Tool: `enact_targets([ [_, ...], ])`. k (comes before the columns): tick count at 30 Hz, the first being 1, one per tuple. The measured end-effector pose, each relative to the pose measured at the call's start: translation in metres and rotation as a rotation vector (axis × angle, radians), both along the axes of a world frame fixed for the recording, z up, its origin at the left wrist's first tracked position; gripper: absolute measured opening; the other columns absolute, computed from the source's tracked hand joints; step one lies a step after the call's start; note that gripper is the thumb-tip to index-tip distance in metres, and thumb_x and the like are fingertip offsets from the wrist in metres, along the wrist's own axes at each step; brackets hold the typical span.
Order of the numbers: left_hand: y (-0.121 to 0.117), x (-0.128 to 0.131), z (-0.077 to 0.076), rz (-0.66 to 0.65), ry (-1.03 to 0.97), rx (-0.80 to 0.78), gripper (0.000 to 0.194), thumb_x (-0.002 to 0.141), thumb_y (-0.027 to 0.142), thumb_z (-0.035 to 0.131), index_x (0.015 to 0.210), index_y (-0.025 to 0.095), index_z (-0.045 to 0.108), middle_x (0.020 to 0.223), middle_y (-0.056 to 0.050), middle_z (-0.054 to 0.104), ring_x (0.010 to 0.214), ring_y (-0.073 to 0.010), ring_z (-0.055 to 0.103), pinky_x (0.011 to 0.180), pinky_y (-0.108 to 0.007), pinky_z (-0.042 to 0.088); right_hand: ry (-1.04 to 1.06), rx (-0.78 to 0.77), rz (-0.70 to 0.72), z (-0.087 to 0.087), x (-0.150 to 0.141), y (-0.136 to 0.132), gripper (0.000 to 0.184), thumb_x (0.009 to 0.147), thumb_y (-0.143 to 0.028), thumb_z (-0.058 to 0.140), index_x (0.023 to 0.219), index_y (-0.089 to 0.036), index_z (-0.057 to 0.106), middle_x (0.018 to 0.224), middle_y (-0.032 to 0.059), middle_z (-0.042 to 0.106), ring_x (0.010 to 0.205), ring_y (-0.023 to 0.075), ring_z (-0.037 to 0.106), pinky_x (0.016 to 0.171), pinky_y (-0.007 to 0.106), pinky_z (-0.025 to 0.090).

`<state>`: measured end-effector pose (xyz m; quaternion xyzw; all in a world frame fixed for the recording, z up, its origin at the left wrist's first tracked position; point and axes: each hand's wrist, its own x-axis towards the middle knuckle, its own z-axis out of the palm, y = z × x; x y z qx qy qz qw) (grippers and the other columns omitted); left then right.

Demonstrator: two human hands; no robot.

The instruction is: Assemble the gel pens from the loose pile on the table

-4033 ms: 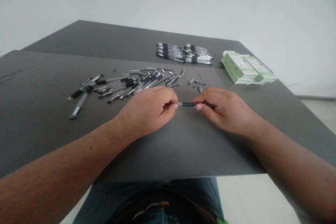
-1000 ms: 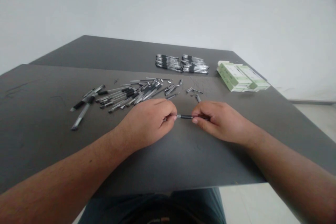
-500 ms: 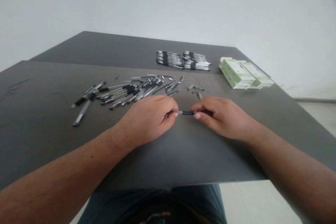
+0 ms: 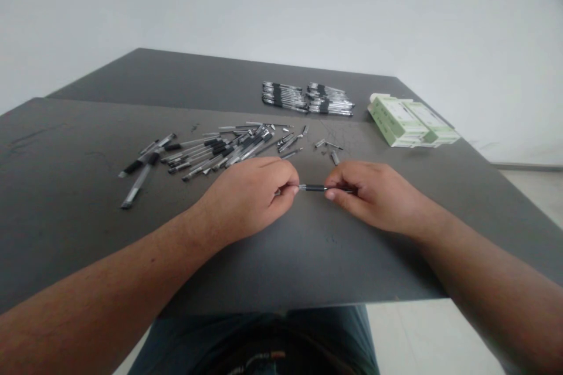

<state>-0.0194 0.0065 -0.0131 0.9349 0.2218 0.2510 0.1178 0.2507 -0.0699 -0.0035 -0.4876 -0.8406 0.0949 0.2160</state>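
Note:
My left hand is closed in a pinch around the clear end of a gel pen barrel, whose black grip points right between my hands. Thumb and forefinger of my right hand are pinched at the grip's right end. A thin rod that looks like a pen refill runs from there back under my right fingers, partly hidden. The barrel lies level just above the dark table. How deep the rod goes inside the barrel cannot be seen.
A loose pile of pen barrels lies beyond my left hand, with several small tips and caps beside it. Crossed pens lie further left. Rows of pens and green-white boxes stand at the back.
My right fingertips have shifted slightly right along the pen, and more of the thin rod shows between them. The left hand keeps its hold in nearly the same place.

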Motion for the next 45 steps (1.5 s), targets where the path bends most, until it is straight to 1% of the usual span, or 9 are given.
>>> enact_targets([
  [3,0.0003,-0.0004,-0.0005,0.007,-0.003,0.002,0.015,0.100,0.019,0.059,0.095,0.020,0.073,0.089,-0.002,0.076,0.079,-0.0187,0.067,0.076,-0.032,0.050,-0.015,-0.001,0.047,-0.0003,-0.0001,0.0001,0.021,0.112,-0.031,0.056,0.107,-0.021,0.074,0.094,0.0052,0.081,0.086,0.0196,0.076,0.078,0.031,0.054],
  [8,0.0004,-0.0002,-0.0004,0.007,-0.008,0.007,0.015,0.100,0.020,0.059,0.095,0.020,0.073,0.088,-0.002,0.076,0.079,-0.0186,0.067,0.075,-0.032,0.050,0.016,-0.025,-0.024,-0.0001,-0.0006,0.0001,0.008,0.103,-0.030,0.070,0.103,-0.023,0.071,0.087,0.0015,0.078,0.075,0.0174,0.072,0.069,0.029,0.051],
  [13,-0.0002,0.0003,0.0005,0.010,0.005,-0.004,0.016,0.101,0.020,0.059,0.095,0.020,0.073,0.088,-0.002,0.076,0.078,-0.0183,0.067,0.075,-0.032,0.050,-0.016,-0.022,0.051,0.0010,-0.0003,0.0001,0.026,0.114,-0.035,0.053,0.107,-0.021,0.074,0.094,0.0065,0.080,0.085,0.0204,0.075,0.078,0.032,0.054],
  [18,-0.0004,-0.0001,-0.0001,0.020,0.013,0.003,0.015,0.101,0.021,0.059,0.095,0.021,0.073,0.088,-0.002,0.076,0.078,-0.0182,0.068,0.077,-0.032,0.052,0.027,-0.032,-0.015,0.0010,-0.0005,-0.0004,0.008,0.103,-0.032,0.069,0.103,-0.024,0.069,0.087,0.0016,0.078,0.075,0.0182,0.072,0.069,0.029,0.051],
  [23,0.0000,-0.0001,-0.0001,0.013,0.013,0.006,0.016,0.101,0.021,0.059,0.095,0.020,0.074,0.088,-0.002,0.077,0.079,-0.0185,0.068,0.077,-0.032,0.052,-0.005,-0.028,0.051,0.0004,-0.0004,0.0000,0.024,0.113,-0.034,0.054,0.106,-0.022,0.074,0.095,0.0063,0.081,0.086,0.0206,0.076,0.078,0.032,0.054],
  [28,-0.0009,-0.0001,0.0011,0.008,0.009,0.011,0.016,0.101,0.021,0.059,0.095,0.020,0.074,0.089,-0.003,0.077,0.079,-0.0187,0.068,0.076,-0.033,0.050,0.029,-0.045,-0.024,0.0005,-0.0013,-0.0014,0.008,0.100,-0.030,0.071,0.103,-0.023,0.070,0.085,0.0000,0.077,0.072,0.0170,0.071,0.068,0.029,0.051],
  [33,-0.0011,-0.0001,0.0005,0.016,0.020,-0.001,0.015,0.100,0.020,0.060,0.095,0.020,0.074,0.089,-0.002,0.077,0.077,-0.0178,0.067,0.076,-0.032,0.051,0.000,-0.029,0.036,0.0011,-0.0014,-0.0013,0.022,0.112,-0.033,0.056,0.103,-0.022,0.073,0.092,0.0056,0.080,0.082,0.0197,0.074,0.076,0.031,0.053],
  [38,-0.0002,0.0003,-0.0005,0.007,0.011,0.009,0.013,0.100,0.020,0.062,0.095,0.020,0.074,0.087,-0.002,0.075,0.077,-0.0182,0.067,0.075,-0.033,0.050,0.031,-0.038,-0.031,0.0004,-0.0009,-0.0015,0.010,0.102,-0.033,0.070,0.104,-0.023,0.070,0.086,0.0013,0.078,0.074,0.0178,0.072,0.068,0.029,0.051],
  [45,-0.0010,0.0002,-0.0008,-0.011,-0.005,0.014,0.012,0.100,0.019,0.062,0.094,0.019,0.073,0.088,-0.002,0.075,0.076,-0.0181,0.065,0.074,-0.033,0.047,0.006,-0.033,0.031,-0.0003,-0.0003,-0.0005,0.017,0.110,-0.034,0.061,0.107,-0.022,0.073,0.094,0.0047,0.081,0.083,0.0199,0.076,0.075,0.031,0.054],
])
